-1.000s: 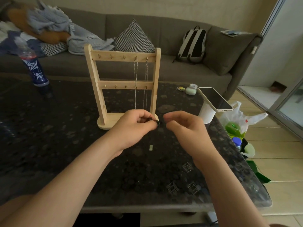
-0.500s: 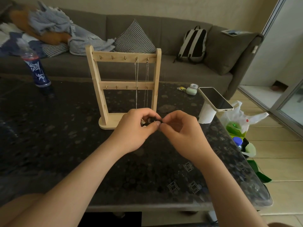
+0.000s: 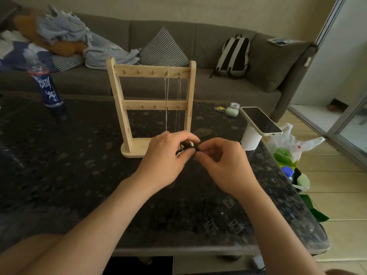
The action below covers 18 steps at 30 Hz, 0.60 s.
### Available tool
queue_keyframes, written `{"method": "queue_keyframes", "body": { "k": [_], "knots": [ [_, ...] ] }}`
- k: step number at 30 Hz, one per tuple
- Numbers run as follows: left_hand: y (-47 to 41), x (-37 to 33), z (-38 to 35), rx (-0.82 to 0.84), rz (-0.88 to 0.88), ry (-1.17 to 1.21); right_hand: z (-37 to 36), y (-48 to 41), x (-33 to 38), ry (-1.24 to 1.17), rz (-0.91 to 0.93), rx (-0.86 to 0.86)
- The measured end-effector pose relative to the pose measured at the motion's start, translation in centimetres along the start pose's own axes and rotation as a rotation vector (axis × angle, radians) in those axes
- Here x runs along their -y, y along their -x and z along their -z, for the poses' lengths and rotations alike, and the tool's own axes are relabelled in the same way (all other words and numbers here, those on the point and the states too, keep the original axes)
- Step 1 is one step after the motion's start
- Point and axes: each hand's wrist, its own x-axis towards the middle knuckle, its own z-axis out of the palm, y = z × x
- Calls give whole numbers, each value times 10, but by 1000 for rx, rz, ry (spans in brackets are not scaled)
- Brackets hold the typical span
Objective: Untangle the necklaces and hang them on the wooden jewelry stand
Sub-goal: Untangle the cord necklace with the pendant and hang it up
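Two chain necklaces (image 3: 166, 96) hang from rightmost top hooks of wooden jewelry stand (image 3: 118, 100). Just before stand base, left hand (image 3: 164, 155) and right hand (image 3: 222, 161) pinch dark tangled necklace (image 3: 184, 147), fingers (image 3: 178, 136) curled tight. Untangling, hanging likely remain.

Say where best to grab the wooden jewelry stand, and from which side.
Probably grip the wooden jewelry stand by its left upright, from the left. That post is bare, whereas two chains hang from the right hooks, and the left hand and right hand, pinching the dark necklace, crowd the base's right end.
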Motion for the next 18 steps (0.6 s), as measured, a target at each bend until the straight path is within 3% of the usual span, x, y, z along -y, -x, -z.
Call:
{"method": "queue_keyframes", "body": {
  "k": [8,18],
  "knots": [
    [-2,6,7,119,46,24,7,-1,-2,92,67,-31],
    [-6,6,11,230,270,461,10,-1,0,27,93,-53]
  ]
}}
